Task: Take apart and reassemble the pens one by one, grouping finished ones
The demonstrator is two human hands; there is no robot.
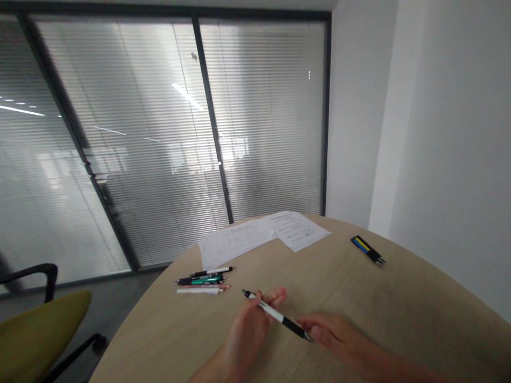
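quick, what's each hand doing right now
left hand: closed on the black-and-white plastic pen, holding its white end.
right hand: fingertips at the pen's black end; grip cannot be told.

both forearms cut off at the bottom edge, with the middle of the pen (pixel 277 315) hidden behind the fingers of the left hand (pixel 249 332). print on the papers (pixel 261 234) too small to read; chair (pixel 38 324) cropped at the left and bottom edges. counter (pixel 399 298) running out of view at right and bottom.
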